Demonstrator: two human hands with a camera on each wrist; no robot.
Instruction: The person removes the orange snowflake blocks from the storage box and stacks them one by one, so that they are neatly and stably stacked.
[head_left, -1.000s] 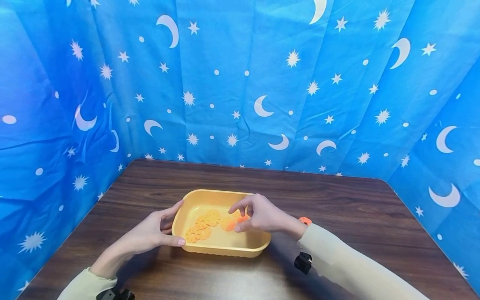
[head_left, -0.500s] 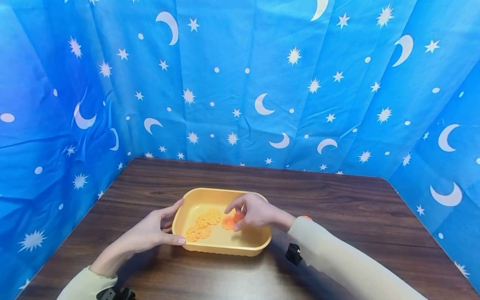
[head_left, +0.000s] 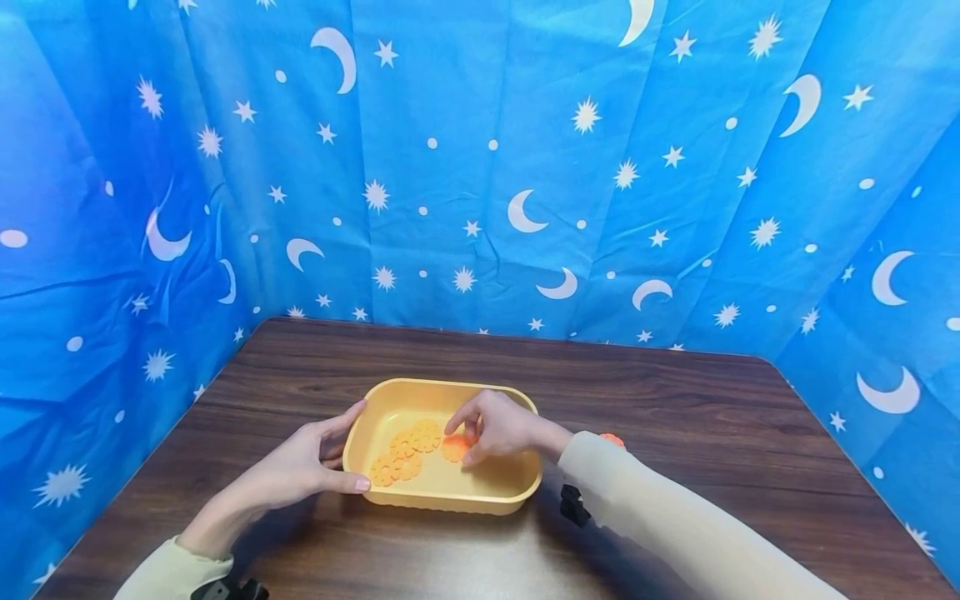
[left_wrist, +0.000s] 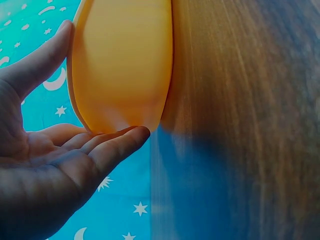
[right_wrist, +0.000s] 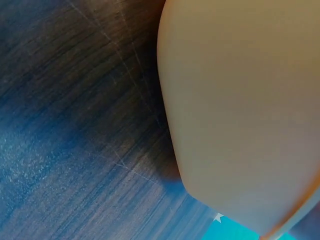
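A yellow plastic bin [head_left: 442, 502] stands on the dark wooden table. My left hand [head_left: 303, 467] grips its left end, the thumb at the near corner and the fingers along the side. In the left wrist view, this hand [left_wrist: 65, 155] spans the bin's end wall [left_wrist: 122, 70]. Inside the bin, my right hand [head_left: 506, 429] pinches a bright orange flower-shaped disc [head_left: 454, 447] between thumb and index finger, low over the floor. Several lighter orange flower-shaped discs [head_left: 405, 454] lie in the bin's left half. The right wrist view shows the bin's outer wall [right_wrist: 240, 110], not the hand.
Another orange-red disc [head_left: 612, 439] lies on the table [head_left: 675, 408] right of the bin, partly hidden by the right sleeve [head_left: 660, 508]. A blue curtain [head_left: 450, 167] with moons and stars hangs behind the table and along both sides.
My right hand has moved left inside the bin, and the bright orange disc has shifted left with it. My left hand keeps its grip on the bin's left end.
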